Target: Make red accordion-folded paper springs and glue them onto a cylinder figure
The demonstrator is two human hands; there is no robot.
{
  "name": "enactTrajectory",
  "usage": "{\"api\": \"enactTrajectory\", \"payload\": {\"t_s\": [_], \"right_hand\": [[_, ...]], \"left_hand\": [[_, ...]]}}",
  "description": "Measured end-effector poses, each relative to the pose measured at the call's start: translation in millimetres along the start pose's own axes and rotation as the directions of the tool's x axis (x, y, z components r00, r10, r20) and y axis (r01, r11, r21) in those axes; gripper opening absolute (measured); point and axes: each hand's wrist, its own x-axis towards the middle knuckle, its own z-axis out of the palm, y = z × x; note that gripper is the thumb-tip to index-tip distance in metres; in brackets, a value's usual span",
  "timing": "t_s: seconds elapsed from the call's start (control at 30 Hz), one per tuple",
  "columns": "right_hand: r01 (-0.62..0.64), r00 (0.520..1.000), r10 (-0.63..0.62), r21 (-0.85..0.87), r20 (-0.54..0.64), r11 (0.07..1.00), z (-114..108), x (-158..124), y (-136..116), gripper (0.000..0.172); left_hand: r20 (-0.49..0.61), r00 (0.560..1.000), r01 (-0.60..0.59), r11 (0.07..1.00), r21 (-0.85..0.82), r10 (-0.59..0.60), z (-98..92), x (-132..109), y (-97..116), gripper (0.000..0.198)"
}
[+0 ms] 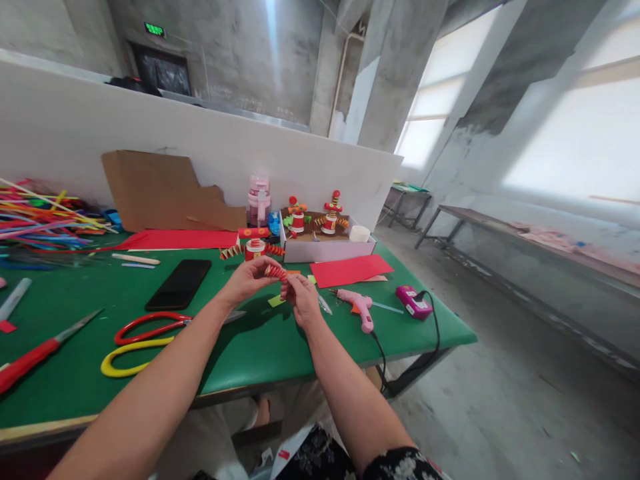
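Observation:
A small red and cream folded paper spring (275, 272) is held between my two hands above the green table (250, 347). The fingers of my left hand (246, 280) pinch its left end. My right hand (301, 297) has its fingertips closed on the right end. Just behind my left hand stands a red and white paper figure (255, 249) with folded paper arms. Scraps of green and orange paper lie under and behind my hands.
Red-handled scissors (153, 327), a black phone (179, 285) and a red-handled tool (43, 357) lie left. Rightward are red paper (350, 269), a pink glue gun (361, 308) with a cord and a purple device (414, 303). Behind, a white box (327, 251) holds two figures.

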Motion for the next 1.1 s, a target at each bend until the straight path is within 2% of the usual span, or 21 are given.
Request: {"api": "enactTrajectory", "payload": {"t_s": [0.13,0.37,0.47,0.57,0.67,0.77,0.83,0.93,1.03,1.1], "right_hand": [[0.020,0.999,-0.021,-0.007,-0.050,1.000,-1.2,1.0,-0.7,0.029],[0.127,0.986,-0.134,-0.065,-0.103,0.990,0.0,-3.5,-5.4,0.035],[0.185,0.974,-0.204,-0.177,-0.098,0.967,-4.3,-18.2,-20.8,0.035],[0.249,0.945,-0.308,-0.367,-0.110,0.896,-28.9,-41.6,-48.3,0.033],[0.239,0.889,-0.432,-0.650,-0.152,0.721,-74.3,-68.3,-80.5,0.031],[0.033,0.836,-0.490,-0.868,-0.247,0.495,-120.3,-92.2,-105.3,0.030],[-0.136,0.827,-0.470,-0.921,-0.309,0.366,-139.2,-102.0,-113.7,0.029],[-0.293,0.874,-0.351,-0.941,-0.336,0.169,-144.3,-102.5,-115.0,0.031],[-0.327,0.927,-0.210,-0.944,-0.312,-0.041,-132.5,-90.7,-110.4,0.029],[-0.327,0.940,-0.149,-0.935,-0.307,-0.138,-125.4,-81.7,-107.8,0.021]], "left_hand": [[-0.009,1.000,0.015,1.000,0.008,-0.015,1.9,-1.2,2.8,0.041],[-0.153,0.987,0.044,0.996,-0.083,-0.056,5.3,0.1,6.2,0.046],[-0.191,0.979,0.047,0.995,-0.093,-0.064,6.4,1.3,6.1,0.047],[-0.205,0.976,0.054,0.992,-0.113,-0.077,6.6,1.8,5.3,0.047],[-0.215,0.973,0.059,0.990,-0.130,-0.086,6.6,1.1,4.1,0.047],[-0.215,0.973,0.057,0.990,-0.126,-0.084,6.6,0.3,3.3,0.044],[-0.216,0.973,0.052,0.990,-0.130,-0.080,6.6,0.0,2.7,0.043],[-0.225,0.972,0.044,0.990,-0.130,-0.073,6.1,0.1,1.2,0.043],[-0.230,0.970,0.044,0.991,-0.123,-0.072,5.4,0.6,0.1,0.042],[-0.232,0.970,0.046,0.991,-0.123,-0.074,5.3,1.0,0.0,0.042]]}}
